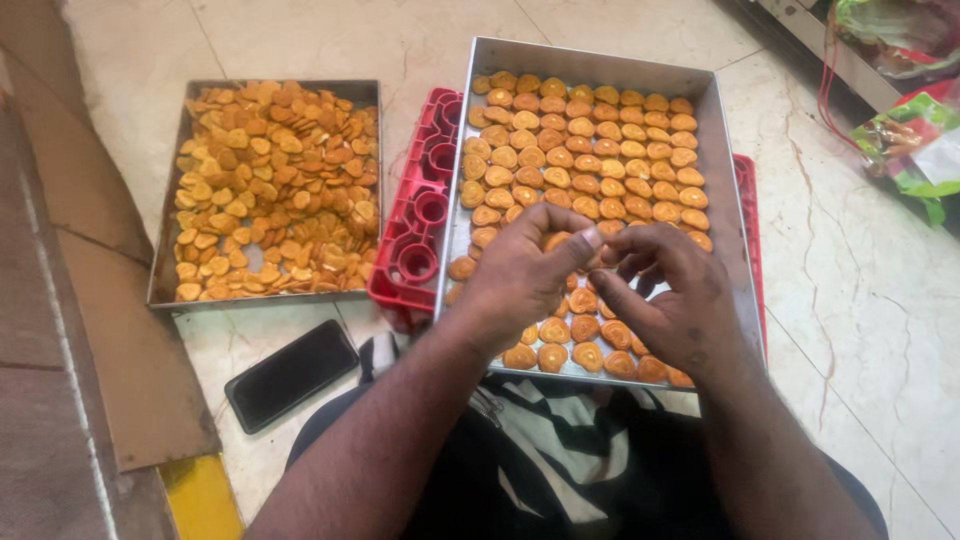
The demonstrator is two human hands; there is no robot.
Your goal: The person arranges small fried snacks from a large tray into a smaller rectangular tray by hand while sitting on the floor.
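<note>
A metal tray (722, 180) rests on a red plastic crate (415, 225) and holds rows of small golden-brown heart-shaped biscuits (590, 150). My left hand (525, 275) is over the tray's near half, thumb and fingers pinched on a stack of biscuits (558, 240). My right hand (665, 300) is right beside it, fingertips meeting the left hand's at the same stack, fingers curled over the biscuits below.
A second metal tray (165, 250) heaped with loose biscuits lies on the tiled floor at the left. A black phone (292, 374) lies on the floor near my knee. Brown cardboard (110, 330) covers the left side. Plastic bags (910, 140) sit at the far right.
</note>
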